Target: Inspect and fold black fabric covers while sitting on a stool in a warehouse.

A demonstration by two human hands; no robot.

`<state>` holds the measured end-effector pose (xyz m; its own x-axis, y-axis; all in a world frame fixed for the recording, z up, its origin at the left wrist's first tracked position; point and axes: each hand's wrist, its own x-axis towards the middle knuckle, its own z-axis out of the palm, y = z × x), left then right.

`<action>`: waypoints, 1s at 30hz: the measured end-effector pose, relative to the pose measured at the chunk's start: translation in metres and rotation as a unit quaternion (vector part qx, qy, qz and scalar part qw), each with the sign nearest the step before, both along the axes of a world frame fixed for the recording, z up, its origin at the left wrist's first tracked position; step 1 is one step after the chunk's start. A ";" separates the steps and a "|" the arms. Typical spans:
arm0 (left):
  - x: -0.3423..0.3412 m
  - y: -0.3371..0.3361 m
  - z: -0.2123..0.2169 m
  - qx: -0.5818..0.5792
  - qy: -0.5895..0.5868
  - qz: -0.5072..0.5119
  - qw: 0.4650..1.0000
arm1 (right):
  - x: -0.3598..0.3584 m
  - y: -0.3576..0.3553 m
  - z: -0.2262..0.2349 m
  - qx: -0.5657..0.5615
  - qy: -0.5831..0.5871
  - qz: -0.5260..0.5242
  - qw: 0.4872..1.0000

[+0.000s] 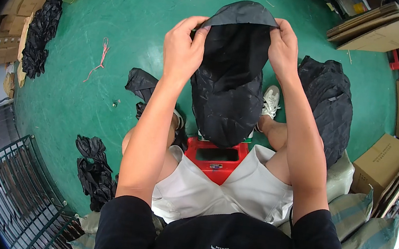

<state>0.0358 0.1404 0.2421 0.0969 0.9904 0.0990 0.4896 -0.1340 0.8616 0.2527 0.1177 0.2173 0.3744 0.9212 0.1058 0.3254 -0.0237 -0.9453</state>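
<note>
A black fabric bag [225, 110] is stretched out in front of me over my lap, its mouth toward the far side and its rim folded back. My left hand [184, 46] pinches the left end of that rim between thumb and fingers. At the right end, my right hand [284, 48] grips the same edge. The bag's near end hangs over a red plastic stool or box [194, 148] between my knees. What lies under the bag is mostly hidden.
More black fabric [327, 102] lies by my right leg, with crumpled pieces [95, 176] at left and a long heap [42, 33] farther off. Flat cardboard [379, 34], a carton [381, 162] and woven sacks [367, 247] stand right. A wire rack [24, 193] is lower left; pink string [103, 57] lies on the floor.
</note>
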 end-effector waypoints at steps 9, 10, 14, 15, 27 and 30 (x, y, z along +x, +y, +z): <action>-0.018 0.015 0.000 -0.179 -0.409 -0.203 0.872 | 0.015 0.004 0.003 -0.014 0.325 0.142 0.935; -0.019 0.014 0.004 -0.228 -0.472 -0.229 0.820 | 0.020 0.003 0.005 -0.014 0.325 0.141 0.935; -0.033 0.008 0.009 -0.298 -0.568 -0.145 0.753 | 0.022 -0.006 0.026 -0.105 0.431 0.268 0.855; -0.047 0.015 -0.004 -0.352 -0.640 -0.184 0.657 | 0.019 -0.008 0.033 -0.140 0.474 0.313 0.811; -0.036 0.007 -0.011 -0.298 -0.740 -0.304 0.521 | 0.031 -0.022 0.017 0.055 0.692 0.421 0.584; -0.045 0.016 -0.046 -0.195 -0.750 -0.343 0.530 | 0.025 -0.024 0.019 0.075 0.707 0.445 0.545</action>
<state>-0.0095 0.1565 0.1965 0.5493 0.7467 0.3751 -0.8356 0.4944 0.2395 0.2776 0.0935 0.2358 -0.4075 0.8253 0.3908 -0.9111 -0.3384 -0.2354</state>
